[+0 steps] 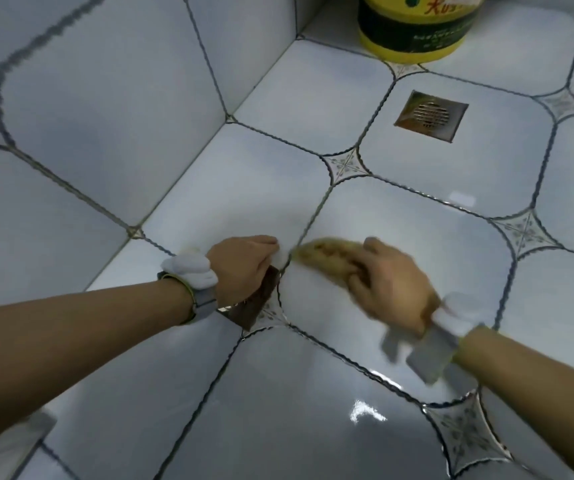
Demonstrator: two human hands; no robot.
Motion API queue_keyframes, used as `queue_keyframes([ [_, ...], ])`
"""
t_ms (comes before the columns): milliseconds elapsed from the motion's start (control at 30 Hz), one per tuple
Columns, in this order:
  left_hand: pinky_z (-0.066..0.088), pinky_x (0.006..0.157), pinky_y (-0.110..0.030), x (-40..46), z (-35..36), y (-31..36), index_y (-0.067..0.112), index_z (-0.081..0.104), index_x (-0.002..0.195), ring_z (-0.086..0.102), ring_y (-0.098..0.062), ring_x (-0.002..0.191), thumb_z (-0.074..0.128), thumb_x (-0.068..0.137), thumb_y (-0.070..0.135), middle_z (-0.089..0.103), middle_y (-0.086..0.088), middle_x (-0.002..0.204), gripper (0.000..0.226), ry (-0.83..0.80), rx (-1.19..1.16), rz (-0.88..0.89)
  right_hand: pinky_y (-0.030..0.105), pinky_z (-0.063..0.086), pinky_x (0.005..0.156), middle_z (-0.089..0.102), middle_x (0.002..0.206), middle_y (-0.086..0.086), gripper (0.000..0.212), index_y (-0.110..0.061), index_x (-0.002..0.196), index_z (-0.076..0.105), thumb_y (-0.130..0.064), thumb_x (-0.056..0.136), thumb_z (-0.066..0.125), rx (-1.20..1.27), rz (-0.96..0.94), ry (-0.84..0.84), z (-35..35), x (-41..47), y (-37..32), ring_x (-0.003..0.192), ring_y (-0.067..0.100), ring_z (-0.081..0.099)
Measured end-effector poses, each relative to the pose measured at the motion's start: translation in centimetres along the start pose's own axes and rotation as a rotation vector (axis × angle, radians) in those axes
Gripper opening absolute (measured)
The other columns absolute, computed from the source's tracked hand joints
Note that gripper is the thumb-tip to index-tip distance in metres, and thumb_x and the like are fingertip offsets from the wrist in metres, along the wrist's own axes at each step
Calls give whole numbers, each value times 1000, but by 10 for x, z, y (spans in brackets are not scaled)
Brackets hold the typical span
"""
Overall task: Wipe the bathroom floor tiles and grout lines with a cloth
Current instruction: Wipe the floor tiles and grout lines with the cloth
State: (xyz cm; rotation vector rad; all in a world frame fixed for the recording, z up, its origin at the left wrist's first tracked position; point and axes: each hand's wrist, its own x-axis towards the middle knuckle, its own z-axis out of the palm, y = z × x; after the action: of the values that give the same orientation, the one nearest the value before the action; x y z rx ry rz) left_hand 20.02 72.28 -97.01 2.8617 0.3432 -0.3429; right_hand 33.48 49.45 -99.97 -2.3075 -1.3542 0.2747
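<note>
Glossy pale blue floor tiles with dark wavy grout lines fill the view. My right hand presses a yellowish-brown cloth onto a tile beside a grout line; the hand is motion-blurred. My left hand rests on the floor just left of that grout line, fingers bent, on top of a dark brown flat object that sticks out under the palm. Both wrists wear grey straps with white pads.
A yellow and black tub stands at the back near the wall corner. A square metal floor drain is set in a tile in front of it. The tiled wall rises on the left.
</note>
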Motion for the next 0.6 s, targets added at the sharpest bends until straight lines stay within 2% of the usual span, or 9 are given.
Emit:
queue_keyframes([
  [100, 24, 109, -20, -19, -12, -7, 15, 45, 140, 40, -14, 135, 35, 101, 21, 41, 5, 149, 41, 47, -17, -103, 40, 45, 71, 54, 95, 15, 20, -10, 98, 64, -24, 85, 58, -115, 382, 220, -14, 66, 38, 82, 41, 59],
  [167, 30, 109, -25, -36, -18, -18, 13, 47, 138, 41, -17, 133, 34, 101, 20, 44, 1, 146, 40, 34, -17, -135, 42, 43, 71, 56, 99, 22, 22, -2, 95, 65, -20, 84, 59, -113, 652, 329, -16, 91, 42, 85, 45, 59],
  [200, 32, 109, -28, -47, -20, -26, 11, 48, 137, 42, -19, 133, 34, 101, 20, 45, -1, 146, 40, 30, -11, -169, 43, 42, 71, 57, 100, 24, 22, 1, 93, 64, -18, 83, 60, -96, 720, 359, -13, 95, 33, 86, 46, 59],
  [267, 31, 111, -30, -64, -20, -47, 8, 45, 138, 39, -21, 135, 35, 100, 21, 41, -4, 148, 42, 18, 9, -275, 42, 39, 66, 56, 93, 20, 15, -5, 87, 61, -19, 83, 62, -69, 628, 334, -1, 81, 9, 80, 44, 59],
  [367, 21, 116, -29, -83, -17, -81, 5, 30, 146, 27, -21, 142, 37, 99, 26, 27, -7, 155, 52, -39, 34, -436, 28, 32, 59, 47, 79, 0, 9, -19, 84, 57, -21, 81, 65, -16, 174, 146, 24, 33, -39, 64, 29, 53],
  [433, 14, 117, -27, -88, -13, -97, 7, 20, 150, 19, -20, 146, 38, 99, 29, 18, -6, 159, 58, -56, 53, -478, 25, 31, 58, 49, 80, -4, 15, -21, 89, 61, -18, 78, 70, 7, -21, 36, 35, 9, -58, 63, 23, 53],
  [467, 13, 118, -26, -89, -11, -103, 8, 19, 150, 17, -19, 146, 38, 98, 30, 17, -5, 159, 60, -51, 55, -479, 25, 33, 57, 48, 81, -6, 17, -23, 91, 61, -19, 78, 70, 26, -67, -2, 36, 6, -59, 64, 22, 54],
  [533, 13, 118, -27, -89, -8, -108, 9, 18, 151, 17, -19, 146, 39, 98, 30, 16, -4, 159, 60, -32, 47, -474, 28, 41, 60, 45, 83, -10, 17, -28, 98, 61, -25, 82, 65, 30, -34, -32, 32, 16, -47, 69, 22, 56],
  [600, 14, 118, -28, -87, -4, -109, 10, 17, 151, 17, -19, 146, 38, 98, 30, 16, -4, 159, 61, -18, 30, -463, 34, 45, 67, 49, 84, -5, 17, -26, 102, 62, -28, 85, 61, -16, 81, 55, 25, 46, -26, 76, 30, 59],
])
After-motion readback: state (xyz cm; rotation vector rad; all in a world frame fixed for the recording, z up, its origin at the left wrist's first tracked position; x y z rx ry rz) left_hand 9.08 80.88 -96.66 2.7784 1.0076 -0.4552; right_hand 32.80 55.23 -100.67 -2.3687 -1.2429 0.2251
